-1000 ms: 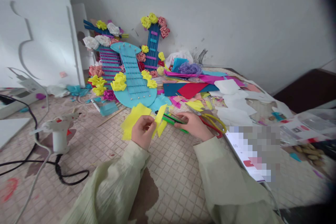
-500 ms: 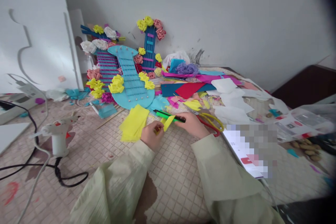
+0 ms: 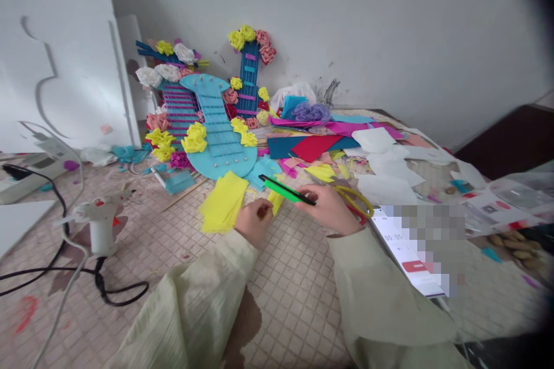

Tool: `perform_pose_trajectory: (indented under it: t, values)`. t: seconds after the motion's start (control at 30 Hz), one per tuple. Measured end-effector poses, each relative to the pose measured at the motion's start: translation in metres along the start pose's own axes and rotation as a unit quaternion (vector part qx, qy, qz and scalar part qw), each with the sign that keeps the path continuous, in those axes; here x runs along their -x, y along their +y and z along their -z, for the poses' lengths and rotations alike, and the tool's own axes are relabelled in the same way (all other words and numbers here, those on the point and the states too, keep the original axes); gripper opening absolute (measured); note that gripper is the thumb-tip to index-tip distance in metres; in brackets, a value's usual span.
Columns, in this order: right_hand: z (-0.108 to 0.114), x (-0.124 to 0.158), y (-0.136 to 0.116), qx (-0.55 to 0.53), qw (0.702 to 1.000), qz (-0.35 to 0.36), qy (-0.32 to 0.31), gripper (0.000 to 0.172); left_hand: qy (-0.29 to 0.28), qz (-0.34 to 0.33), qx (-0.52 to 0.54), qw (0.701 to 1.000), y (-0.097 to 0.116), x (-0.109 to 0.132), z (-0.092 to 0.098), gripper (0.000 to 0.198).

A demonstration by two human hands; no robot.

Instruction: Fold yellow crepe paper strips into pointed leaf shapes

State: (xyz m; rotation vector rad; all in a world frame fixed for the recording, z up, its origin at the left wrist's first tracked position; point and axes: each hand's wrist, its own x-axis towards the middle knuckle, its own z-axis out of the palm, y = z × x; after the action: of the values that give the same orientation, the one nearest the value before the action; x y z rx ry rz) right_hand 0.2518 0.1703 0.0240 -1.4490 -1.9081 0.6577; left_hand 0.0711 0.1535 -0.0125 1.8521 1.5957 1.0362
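Observation:
My right hand (image 3: 326, 206) is closed on a green and black pen-like tool (image 3: 288, 190), whose tip points up and left. Pinched at the fingertips of my left hand (image 3: 254, 222) is a small yellow paper strip (image 3: 275, 200), partly behind the tool's near side. Beside my left hand lies a stack of yellow paper sheets (image 3: 223, 202). A light-blue harp-shaped board (image 3: 214, 127) with strings and yellow paper flowers stands just behind.
A white glue gun (image 3: 101, 230) with cables stands at the left. Yellow-and-red scissors (image 3: 355, 199) lie by my right hand, near a lit phone (image 3: 411, 259). Coloured paper (image 3: 318, 148) and white scraps (image 3: 385, 176) spread behind.
My right hand has moved slightly right and down with the green tool, away from my left hand. The yellow strip now shows less. The whole view has shifted a little.

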Motion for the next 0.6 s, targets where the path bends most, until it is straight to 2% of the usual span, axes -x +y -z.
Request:
perform_pose_trajectory:
  t: [0.17,0.6]
  values:
    - [-0.009,0.001,0.002,0.078,0.997,0.012,-0.01,0.025,0.002,-0.004,-0.009,1.0,-0.002,-0.001,-0.001,0.014]
    - [-0.017,-0.001,0.004,0.136,0.99,0.036,-0.014,0.023,0.0,-0.023,-0.02,1.0,-0.006,-0.001,-0.004,0.018]
